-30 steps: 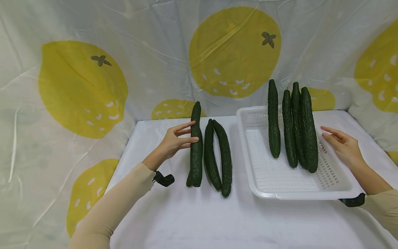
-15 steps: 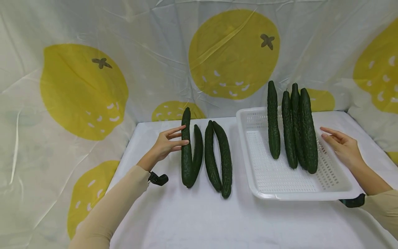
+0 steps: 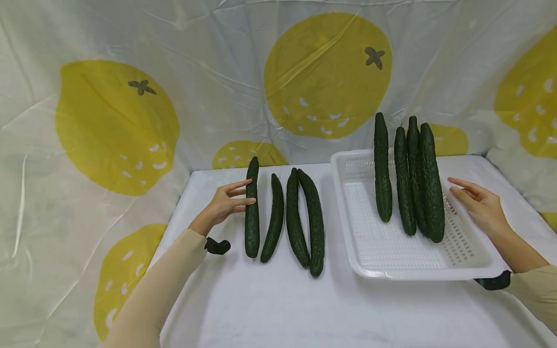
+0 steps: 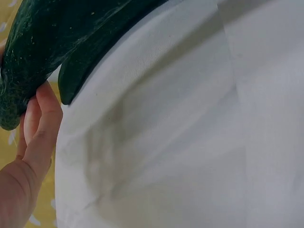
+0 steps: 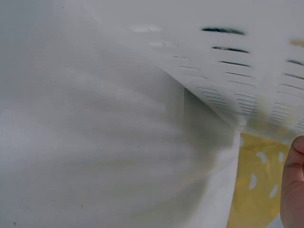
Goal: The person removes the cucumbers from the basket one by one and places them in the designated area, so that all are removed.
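My left hand (image 3: 220,206) pinches a long dark green cucumber (image 3: 252,227) between thumb and fingers, at the left of the row on the white table. In the left wrist view this cucumber (image 4: 33,52) runs across the upper left corner, and the fingers (image 4: 45,114) reach it from below. A slightly curved cucumber (image 3: 273,222) lies just to its right, apart from it. Beside the right rim of a white perforated basket (image 3: 354,261), my right hand (image 3: 480,205) has its fingers loosely extended and holds nothing. Only part of that hand (image 5: 293,190) shows in the right wrist view.
Two more cucumbers, one curved (image 3: 297,222) and one bowed outward (image 3: 316,227), lie between the left pair and the basket. Several cucumbers (image 3: 428,183) lean over the basket's far rim. A lemon-print cloth (image 3: 209,72) hangs behind the table (image 3: 304,309).
My left hand has carried its cucumber leftward and lowered it, from over the curved cucumber to a spot left of it. The right hand and the basket stay where they were.
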Action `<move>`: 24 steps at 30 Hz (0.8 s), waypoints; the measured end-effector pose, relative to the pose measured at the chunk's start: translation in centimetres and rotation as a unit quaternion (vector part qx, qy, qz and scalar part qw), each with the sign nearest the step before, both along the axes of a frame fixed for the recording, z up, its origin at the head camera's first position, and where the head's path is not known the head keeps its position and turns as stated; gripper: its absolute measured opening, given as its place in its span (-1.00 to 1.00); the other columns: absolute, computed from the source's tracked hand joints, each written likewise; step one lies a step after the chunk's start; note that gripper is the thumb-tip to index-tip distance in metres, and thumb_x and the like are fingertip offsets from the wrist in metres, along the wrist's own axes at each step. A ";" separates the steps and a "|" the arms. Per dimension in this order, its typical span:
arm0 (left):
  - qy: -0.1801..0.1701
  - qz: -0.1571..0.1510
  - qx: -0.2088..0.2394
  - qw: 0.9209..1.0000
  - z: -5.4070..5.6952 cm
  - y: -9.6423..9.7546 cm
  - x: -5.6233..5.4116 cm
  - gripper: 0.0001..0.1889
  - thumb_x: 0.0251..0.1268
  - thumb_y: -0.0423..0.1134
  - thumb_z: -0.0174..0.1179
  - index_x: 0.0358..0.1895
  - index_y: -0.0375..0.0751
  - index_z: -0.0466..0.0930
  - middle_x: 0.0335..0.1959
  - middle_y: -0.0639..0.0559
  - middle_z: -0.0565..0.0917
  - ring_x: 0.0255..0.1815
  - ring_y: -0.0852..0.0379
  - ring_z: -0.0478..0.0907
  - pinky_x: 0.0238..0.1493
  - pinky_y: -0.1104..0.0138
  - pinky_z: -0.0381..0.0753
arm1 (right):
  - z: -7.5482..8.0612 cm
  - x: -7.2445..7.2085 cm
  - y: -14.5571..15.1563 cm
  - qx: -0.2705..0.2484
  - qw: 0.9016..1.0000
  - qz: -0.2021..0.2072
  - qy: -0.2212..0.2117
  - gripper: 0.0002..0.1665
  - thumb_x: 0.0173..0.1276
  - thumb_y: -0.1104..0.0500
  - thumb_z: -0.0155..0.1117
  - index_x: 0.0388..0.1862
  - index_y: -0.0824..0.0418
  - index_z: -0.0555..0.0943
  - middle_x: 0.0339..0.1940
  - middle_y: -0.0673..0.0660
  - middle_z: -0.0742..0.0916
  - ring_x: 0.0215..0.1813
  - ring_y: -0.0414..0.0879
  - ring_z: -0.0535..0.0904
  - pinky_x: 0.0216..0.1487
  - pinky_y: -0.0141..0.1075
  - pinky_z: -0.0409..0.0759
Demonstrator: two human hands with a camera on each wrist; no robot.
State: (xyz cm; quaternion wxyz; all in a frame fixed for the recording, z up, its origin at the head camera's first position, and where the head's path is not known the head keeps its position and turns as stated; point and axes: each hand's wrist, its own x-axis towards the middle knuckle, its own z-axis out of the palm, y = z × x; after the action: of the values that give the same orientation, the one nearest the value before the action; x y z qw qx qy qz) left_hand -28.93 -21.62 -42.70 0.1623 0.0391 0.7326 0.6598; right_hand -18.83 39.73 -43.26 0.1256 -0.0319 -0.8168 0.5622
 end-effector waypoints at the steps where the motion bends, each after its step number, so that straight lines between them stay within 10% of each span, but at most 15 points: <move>1: -0.001 -0.002 -0.004 1.000 -0.1 -0.1 0.0 -0.27 0.21 -0.43 0.41 0.47 -0.05 0.40 0.46 -0.29 0.26 0.43 -0.18 0.30 0.07 0.12 0.66 | 0.0 0.0 0.0 0.000 1.000 0.000 0.000 -0.58 0.51 0.18 0.23 0.21 -0.25 0.67 -0.49 -0.32 0.65 -0.24 -0.43 0.36 -0.30 -0.58 0.25; 24: -0.010 -0.031 -0.055 0.998 -2.5 -0.3 -0.9 -0.26 0.14 -0.33 0.49 0.44 0.00 0.45 0.43 -0.33 0.32 0.37 -0.18 0.39 0.11 0.05 0.62 | 0.0 0.0 -0.2 0.008 1.000 -0.008 0.001 -0.59 0.51 0.16 0.23 0.24 -0.23 0.65 -0.51 -0.29 0.62 -0.27 -0.39 0.34 -0.32 -0.56 0.25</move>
State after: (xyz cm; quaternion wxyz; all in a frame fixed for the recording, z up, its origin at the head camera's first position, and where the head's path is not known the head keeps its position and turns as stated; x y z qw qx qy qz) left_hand -29.81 -21.97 -45.19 0.1916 0.0458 0.7646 0.6137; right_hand -18.84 39.56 -43.26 0.1310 -0.0369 -0.8208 0.5547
